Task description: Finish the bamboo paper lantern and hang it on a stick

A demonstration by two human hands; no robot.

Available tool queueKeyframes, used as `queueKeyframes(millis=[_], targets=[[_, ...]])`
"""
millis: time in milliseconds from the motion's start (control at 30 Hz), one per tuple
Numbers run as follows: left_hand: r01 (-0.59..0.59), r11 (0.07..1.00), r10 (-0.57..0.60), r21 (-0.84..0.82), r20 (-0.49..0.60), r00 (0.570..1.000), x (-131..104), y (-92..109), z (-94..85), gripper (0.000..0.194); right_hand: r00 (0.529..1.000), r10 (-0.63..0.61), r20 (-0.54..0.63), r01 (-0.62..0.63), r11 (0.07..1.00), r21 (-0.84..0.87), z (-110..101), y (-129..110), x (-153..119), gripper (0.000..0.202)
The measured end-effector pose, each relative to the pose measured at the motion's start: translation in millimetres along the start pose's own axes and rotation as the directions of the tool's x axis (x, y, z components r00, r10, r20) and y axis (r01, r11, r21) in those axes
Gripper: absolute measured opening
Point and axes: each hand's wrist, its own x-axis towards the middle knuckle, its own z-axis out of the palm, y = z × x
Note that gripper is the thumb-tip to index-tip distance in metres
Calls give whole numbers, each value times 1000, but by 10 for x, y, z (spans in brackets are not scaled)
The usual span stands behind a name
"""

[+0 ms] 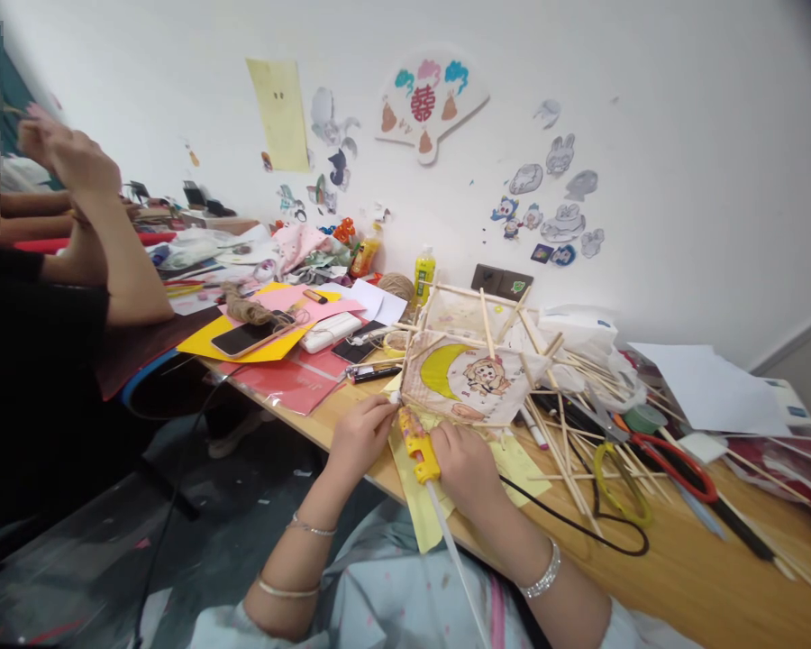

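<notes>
Your left hand is reaching forward, back of the hand facing up, thumb and fingers closing together at the tips. Your left forearm is rising from lower left, angling inward, wrist running nearly straight. Your right hand is sitting just beside it, knuckles up, fingers curling into a grip; thumb is probably tucking underneath, but it's hiding from view. Your right forearm is coming in diagonally from lower right. Both elbows are bending.
</notes>
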Motion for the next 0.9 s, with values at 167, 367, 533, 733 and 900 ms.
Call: queueKeyframes(millis=[167, 367, 533, 733, 900], targets=[[1, 1000, -1, -13, 6, 1000, 16, 11, -12, 19, 1000, -9, -21, 9, 1000, 2, 1, 1, 11, 21], [5, 999, -4, -39, 20, 1000, 27, 27, -25, 19, 999, -3, -45, 2, 1000, -10, -10, -5, 23, 21], [6, 999, -5, -53, 31, 1000, 22, 21, -22, 18, 998, 13, -58, -14, 1000, -17, -10, -17, 28, 20], [3, 998, -1, -55, 35, 999, 18, 18, -20, 18, 999, 12, -42, -13, 1000, -9, -10, -39, 34, 19], [-4, 999, 6, -50, 34, 999, 11, 8, -4, 19, 999, -2, -33, 2, 1000, 0, -14, -45, 52, 19]])
